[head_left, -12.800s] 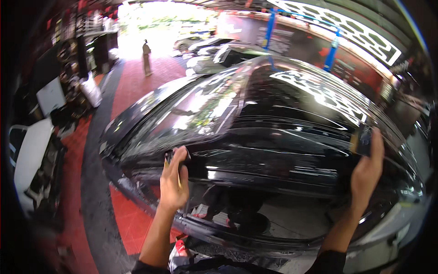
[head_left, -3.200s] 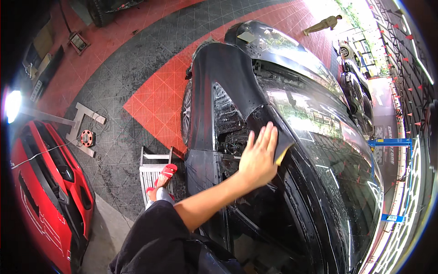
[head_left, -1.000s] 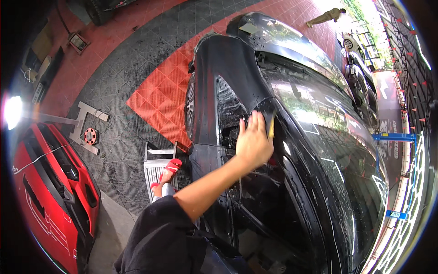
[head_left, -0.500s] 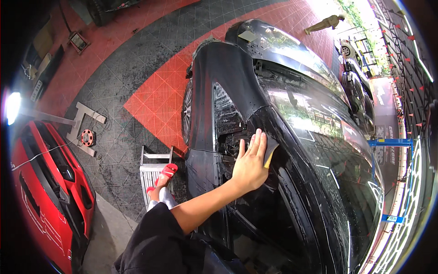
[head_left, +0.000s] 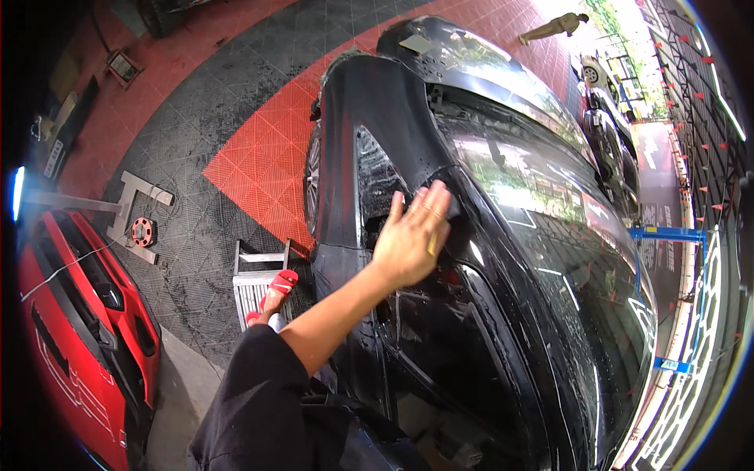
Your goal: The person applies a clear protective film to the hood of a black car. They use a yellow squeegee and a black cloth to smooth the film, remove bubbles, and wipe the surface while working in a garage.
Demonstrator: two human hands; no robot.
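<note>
My right hand (head_left: 412,239) lies palm down with its fingers stretched out along the black front pillar of a wet black car (head_left: 503,353). Beneath the palm is a thin pad, its yellow edge (head_left: 433,246) showing at the hand's right side; the rest of it is mostly covered. The fingertips are blurred by motion. Just left of them is a small triangular window (head_left: 378,166) streaked with water. Drops dot the dark panel (head_left: 369,98) ahead of it. My left hand is out of view.
A foot in a red sandal (head_left: 276,292) rests on a metal step stool (head_left: 250,295) beside the car. Left of it are a red car part (head_left: 86,314), a stand (head_left: 126,204) and an orange reel (head_left: 144,231). A person (head_left: 554,28) is at the far right.
My right hand has slid forward along the pillar, bringing its fingertips level with the triangular window's lower corner. Less of the pad shows now. The whole view has shifted slightly.
</note>
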